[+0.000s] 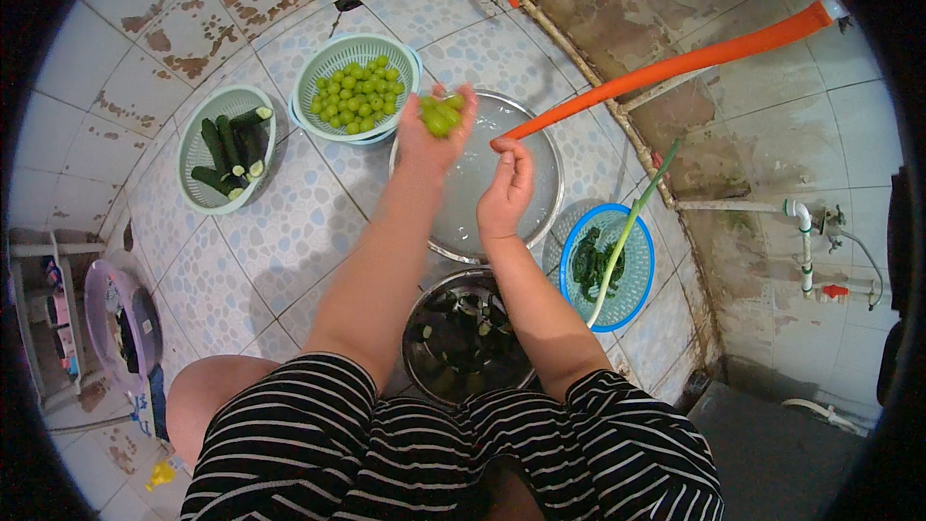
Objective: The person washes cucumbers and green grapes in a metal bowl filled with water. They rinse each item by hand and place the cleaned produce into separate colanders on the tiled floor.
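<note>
My left hand (432,137) is cupped around several wet green grapes (440,116), above the left rim of a round metal basin (463,210) of water. Just left of that hand is a pale green plastic colander (307,90) with many green grapes (354,98) in it. Over the basin, my right hand (505,192) has its fingers curled at the lower end of an orange hose (651,77); whether they grip it cannot be told. Below my forearms stands a second metal bowl (412,369) holding dark water with pale and dark pieces.
A pale green colander (189,166) at left holds cucumbers (228,145). To the right, a blue-rimmed basket (647,282) holds dark leafy greens (593,264), with a green onion (628,231) leaning across it. A purple tub (148,333) stands far left. Pipes (745,207) run along the right wall.
</note>
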Demonstrator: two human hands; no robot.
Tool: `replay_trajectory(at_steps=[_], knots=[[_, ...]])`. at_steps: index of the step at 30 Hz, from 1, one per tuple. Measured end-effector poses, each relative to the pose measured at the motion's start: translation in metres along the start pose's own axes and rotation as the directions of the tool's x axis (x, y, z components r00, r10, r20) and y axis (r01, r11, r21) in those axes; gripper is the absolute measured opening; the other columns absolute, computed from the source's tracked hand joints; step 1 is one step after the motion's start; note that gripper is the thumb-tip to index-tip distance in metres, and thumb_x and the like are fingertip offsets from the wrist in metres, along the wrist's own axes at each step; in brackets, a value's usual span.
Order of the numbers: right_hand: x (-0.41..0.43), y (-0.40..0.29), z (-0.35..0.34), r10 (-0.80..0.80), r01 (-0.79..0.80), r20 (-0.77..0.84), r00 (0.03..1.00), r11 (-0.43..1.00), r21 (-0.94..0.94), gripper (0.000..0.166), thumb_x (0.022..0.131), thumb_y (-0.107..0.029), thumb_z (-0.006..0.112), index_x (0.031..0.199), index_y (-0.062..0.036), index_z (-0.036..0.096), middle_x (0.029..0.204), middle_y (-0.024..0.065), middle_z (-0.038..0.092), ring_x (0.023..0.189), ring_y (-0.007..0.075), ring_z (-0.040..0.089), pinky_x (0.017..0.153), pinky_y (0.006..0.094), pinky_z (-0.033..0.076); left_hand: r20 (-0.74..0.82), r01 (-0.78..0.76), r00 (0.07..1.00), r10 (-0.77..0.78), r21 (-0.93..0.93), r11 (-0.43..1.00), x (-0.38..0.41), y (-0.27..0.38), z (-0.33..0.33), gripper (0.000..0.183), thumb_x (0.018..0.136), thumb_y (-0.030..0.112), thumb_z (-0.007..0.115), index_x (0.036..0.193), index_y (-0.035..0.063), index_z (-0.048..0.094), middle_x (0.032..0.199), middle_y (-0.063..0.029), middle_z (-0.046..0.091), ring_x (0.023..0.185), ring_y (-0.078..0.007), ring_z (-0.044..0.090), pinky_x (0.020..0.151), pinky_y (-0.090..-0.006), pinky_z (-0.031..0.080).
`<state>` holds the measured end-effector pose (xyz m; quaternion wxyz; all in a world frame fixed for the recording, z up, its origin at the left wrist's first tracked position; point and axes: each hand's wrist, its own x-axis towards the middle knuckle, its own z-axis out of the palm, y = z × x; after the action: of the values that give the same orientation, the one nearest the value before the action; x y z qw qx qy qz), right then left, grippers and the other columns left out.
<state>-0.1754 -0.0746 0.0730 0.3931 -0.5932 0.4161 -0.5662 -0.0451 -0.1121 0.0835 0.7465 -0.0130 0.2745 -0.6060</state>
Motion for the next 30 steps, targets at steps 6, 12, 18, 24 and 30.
replay_trajectory(at_steps=[6, 12, 18, 24, 30], knots=[[-0.018, 0.051, -0.025, 0.328, 0.024, 0.342, 0.881, 0.69, -0.723, 0.034, 0.084, -0.025, 0.059, 0.112, -0.0055, 0.057, 0.121, 0.0206, 0.051, 0.116, 0.0357, 0.046, 0.096, 0.0471, 0.039, -0.055, -0.438, 0.887, 0.458, 0.212, 0.873, 0.019, 0.104, 0.048, 0.041, 0.096, 0.036, 0.033, 0.114, 0.0012, 0.046, 0.128, -0.0174, 0.045, 0.124, -0.0368, 0.039, 0.102, -0.0578, 0.035], [-0.027, 0.07, -0.031, 0.65, 0.1, 0.339, 0.68, 0.376, -0.921, 0.066, 0.077, -0.035, 0.065, 0.133, -0.0059, 0.043, 0.135, 0.025, 0.04, 0.13, 0.0395, 0.033, 0.106, 0.0452, 0.031, 0.102, -0.5, 0.856, 0.507, 0.412, 0.761, 0.01, 0.135, 0.025, 0.048, 0.097, 0.037, 0.038, 0.131, 0.0035, 0.035, 0.131, -0.0146, 0.04, 0.124, -0.0332, 0.041, 0.099, -0.0494, 0.041], [-0.029, 0.097, -0.023, 0.596, 0.272, 0.402, 0.695, 0.3, -0.914, 0.061, 0.078, -0.025, 0.063, 0.133, -0.0076, 0.043, 0.139, 0.0242, 0.035, 0.131, 0.0402, 0.031, 0.106, 0.0469, 0.03, 0.221, -0.219, 0.939, 0.264, 0.975, -0.039, 0.033, 0.061, -0.023, 0.02, 0.09, 0.025, 0.049, 0.093, 0.0071, 0.057, 0.085, -0.0057, 0.064, 0.079, -0.0216, 0.062, 0.063, -0.035, 0.05], [-0.004, 0.084, -0.028, 0.537, 0.248, 0.374, 0.756, 0.294, -0.923, 0.051, 0.081, -0.018, 0.058, 0.13, -0.0103, 0.047, 0.139, 0.0225, 0.036, 0.126, 0.0402, 0.037, 0.105, 0.0464, 0.032, 0.344, -0.017, 0.937, 0.067, 0.234, -0.972, -0.021, -0.01, -0.086, 0.04, 0.084, 0.021, 0.056, 0.123, 0.0111, 0.054, 0.123, -0.0181, 0.051, 0.109, -0.0356, 0.052, 0.093, -0.0502, 0.042], [-0.003, 0.138, -0.053, 0.544, 0.221, 0.481, 0.688, 0.474, -0.852, 0.045, 0.08, -0.013, 0.055, 0.124, -0.0056, 0.05, 0.131, 0.0215, 0.047, 0.122, 0.0343, 0.045, 0.101, 0.0442, 0.037, -0.007, 0.094, 0.996, 0.094, 0.15, -0.984, -0.026, -0.004, -0.101, 0.039, 0.086, 0.022, 0.048, 0.123, 0.012, 0.055, 0.13, -0.0147, 0.05, 0.123, -0.0316, 0.045, 0.104, -0.0436, 0.034]])
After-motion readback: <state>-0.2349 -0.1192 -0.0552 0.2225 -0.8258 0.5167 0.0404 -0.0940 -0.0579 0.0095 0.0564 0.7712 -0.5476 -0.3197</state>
